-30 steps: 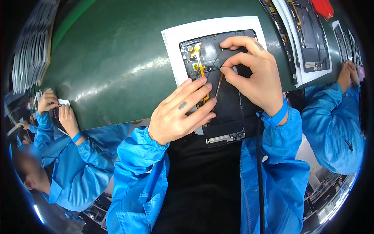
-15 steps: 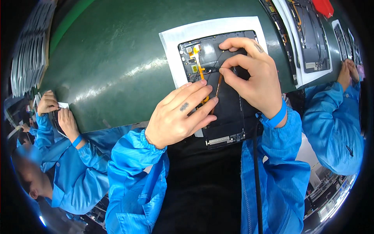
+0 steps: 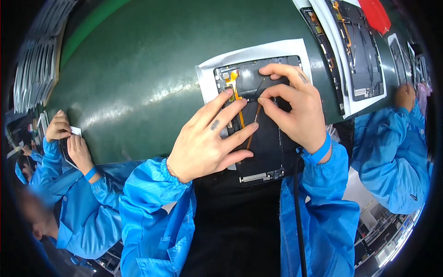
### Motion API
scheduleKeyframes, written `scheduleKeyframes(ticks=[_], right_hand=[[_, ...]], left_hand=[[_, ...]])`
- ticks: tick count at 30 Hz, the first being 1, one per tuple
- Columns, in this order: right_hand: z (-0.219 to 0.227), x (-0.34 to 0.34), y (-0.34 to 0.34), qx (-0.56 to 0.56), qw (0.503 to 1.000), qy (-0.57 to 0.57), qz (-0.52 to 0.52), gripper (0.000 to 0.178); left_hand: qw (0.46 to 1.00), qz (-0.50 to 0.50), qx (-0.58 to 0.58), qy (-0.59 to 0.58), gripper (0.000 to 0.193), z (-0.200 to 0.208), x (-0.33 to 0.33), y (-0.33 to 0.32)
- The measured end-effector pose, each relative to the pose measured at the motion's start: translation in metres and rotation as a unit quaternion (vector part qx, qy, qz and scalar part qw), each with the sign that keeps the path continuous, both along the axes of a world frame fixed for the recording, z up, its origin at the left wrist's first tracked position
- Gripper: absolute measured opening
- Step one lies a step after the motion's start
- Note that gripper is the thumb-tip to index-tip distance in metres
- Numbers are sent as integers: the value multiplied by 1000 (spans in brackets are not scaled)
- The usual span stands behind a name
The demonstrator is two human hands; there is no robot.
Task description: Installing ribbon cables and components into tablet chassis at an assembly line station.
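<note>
An opened tablet (image 3: 272, 138) with a dark inside lies on a white padded sheet (image 3: 249, 51) before me. My left hand (image 3: 203, 136) is spread over its left part, with fingertips on the inside by an orange flex cable (image 3: 241, 121). The index and thumb of my right hand (image 3: 295, 104) pinch together over the middle of the tablet. What lies between them is too small to make out; a thin black wire and the upper end of a brown strip (image 3: 253, 131) run close by. A blue strap (image 3: 318, 151) circles my right wrist.
More opened tablets (image 3: 364, 69) on white sheets stand at the right, near a red item (image 3: 376, 16). Tall stacked sheets (image 3: 37, 69) stand far left on the green table (image 3: 138, 83). Co-workers in blue sit on both sides; the left one's hands (image 3: 79, 152) hold a small white piece.
The tablet and both hands sit slightly lower in the picture. My left fingers have spread and reach higher over the orange flex cable; my right hand keeps its pinch.
</note>
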State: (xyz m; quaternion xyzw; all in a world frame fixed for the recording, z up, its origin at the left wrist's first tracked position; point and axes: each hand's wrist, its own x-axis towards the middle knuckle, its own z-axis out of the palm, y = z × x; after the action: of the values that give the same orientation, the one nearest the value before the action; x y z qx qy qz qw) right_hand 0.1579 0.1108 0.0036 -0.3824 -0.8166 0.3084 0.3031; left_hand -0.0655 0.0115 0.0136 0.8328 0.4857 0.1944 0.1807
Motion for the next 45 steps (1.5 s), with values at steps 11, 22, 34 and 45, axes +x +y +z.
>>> scheduleKeyframes(ticks=[11, 22, 34, 45], right_hand=[[-2, 1, 1, 4, 1000, 1, 2, 11], [0, 0, 0, 21, 1000, -12, 3, 11], [1, 0, 3, 19, 1000, -11, -7, 11], [13, 33, -2, 13, 999, 9, -52, 13]], left_hand=[[998, -19, -15, 53, 71, 13, 1, 13], [995, -35, -24, 86, 81, 24, 4, 21], [995, -41, -34, 83, 87, 25, 3, 28], [993, -50, -19, 102, 93, 20, 1, 26]])
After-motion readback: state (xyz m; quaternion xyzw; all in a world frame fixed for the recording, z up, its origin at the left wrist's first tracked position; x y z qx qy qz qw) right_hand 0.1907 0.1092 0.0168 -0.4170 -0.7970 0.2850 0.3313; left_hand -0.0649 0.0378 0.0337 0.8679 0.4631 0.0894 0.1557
